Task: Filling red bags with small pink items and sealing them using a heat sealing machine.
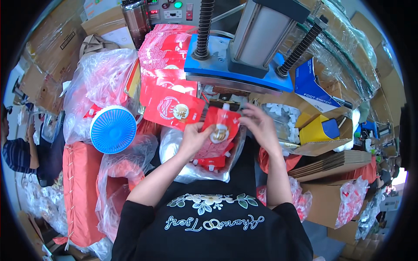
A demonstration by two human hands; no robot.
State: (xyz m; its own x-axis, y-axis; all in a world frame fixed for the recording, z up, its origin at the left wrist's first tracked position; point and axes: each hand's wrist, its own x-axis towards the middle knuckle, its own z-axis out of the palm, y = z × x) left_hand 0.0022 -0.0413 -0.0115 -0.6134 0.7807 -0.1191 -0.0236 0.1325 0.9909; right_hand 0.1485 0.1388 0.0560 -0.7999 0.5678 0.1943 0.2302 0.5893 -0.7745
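Left hand [195, 140] pinches near left edge of red spouted pouch [223, 123], white spout [226, 106] pointing far. Pouch sits above clear plastic bag [169, 145] holding more spouted pouches [211, 162]. Right hand [262, 127] at pouch's right edge, fingers loosely curved; cannot tell whether gripping. Farther left, overlapping red flat pouches [170, 106]. Far side, blue-plated press [213, 65]. Left, round blue fan [113, 129].

Grey floor [321, 239] is visible at lower right. Cardboard boxes [54, 61] occupy upper left. Bright light [399, 179] appears far right.
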